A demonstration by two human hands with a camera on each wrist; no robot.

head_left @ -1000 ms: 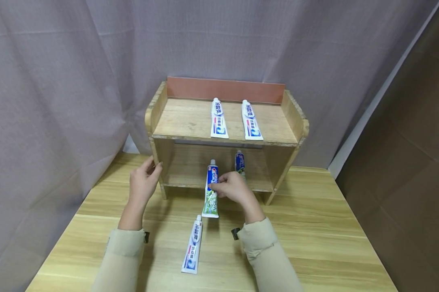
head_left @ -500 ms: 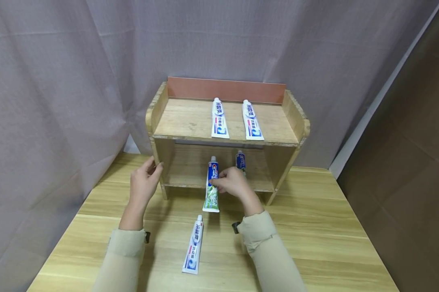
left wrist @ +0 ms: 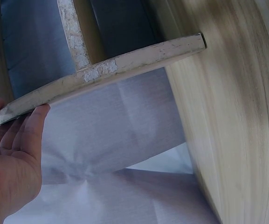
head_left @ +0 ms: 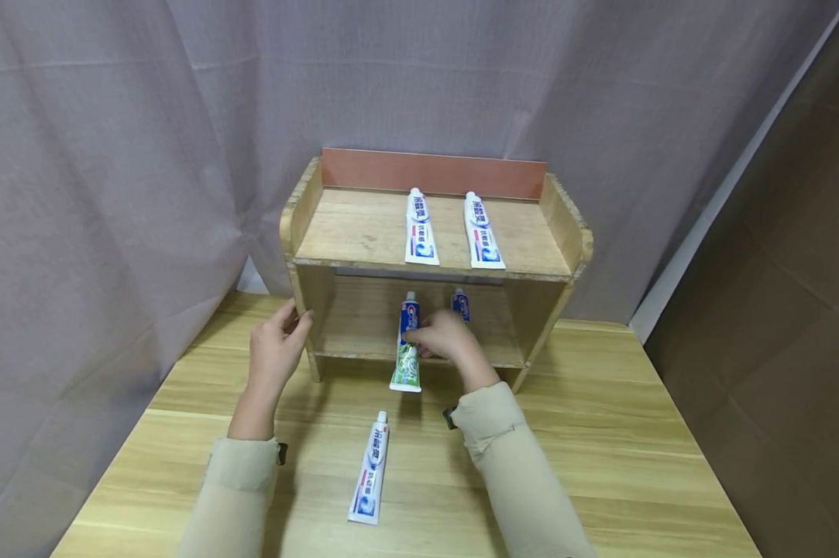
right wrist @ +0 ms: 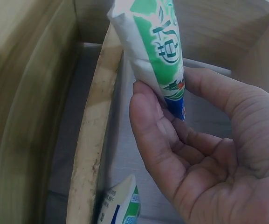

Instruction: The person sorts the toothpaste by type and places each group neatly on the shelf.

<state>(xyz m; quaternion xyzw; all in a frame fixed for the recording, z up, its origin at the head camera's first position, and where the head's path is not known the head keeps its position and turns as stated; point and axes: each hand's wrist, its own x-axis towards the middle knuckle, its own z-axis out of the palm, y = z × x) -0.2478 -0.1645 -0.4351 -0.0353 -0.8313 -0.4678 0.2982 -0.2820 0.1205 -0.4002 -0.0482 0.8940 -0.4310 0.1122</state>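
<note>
Fingers and thumb of the right hand (head_left: 441, 341) pinch the green-and-blue toothpaste tube (head_left: 407, 345) about its middle, curled closed on it; the right wrist view shows the thumb pressed to one face and the fingers behind the other. That tube runs lengthwise away from the person, its cap pointing into the lower compartment of the wooden shelf (head_left: 565, 225) and its flat crimped tail hanging out over the front edge of the lower board, towards the bench (head_left: 600, 434). The left hand (head_left: 274, 350) rests against the shelf's left side panel, fingers nearly straight and lightly spread along its front edge, gripping nothing. A second tube (head_left: 459, 304) lies deeper in the lower compartment, just beside the right hand, cap pointing to the back. Two white tubes (head_left: 419, 226) lie side by side on the top board, caps to the rear. Another white tube (head_left: 369, 468) lies on the bench between the forearms, cap towards the shelf.
</note>
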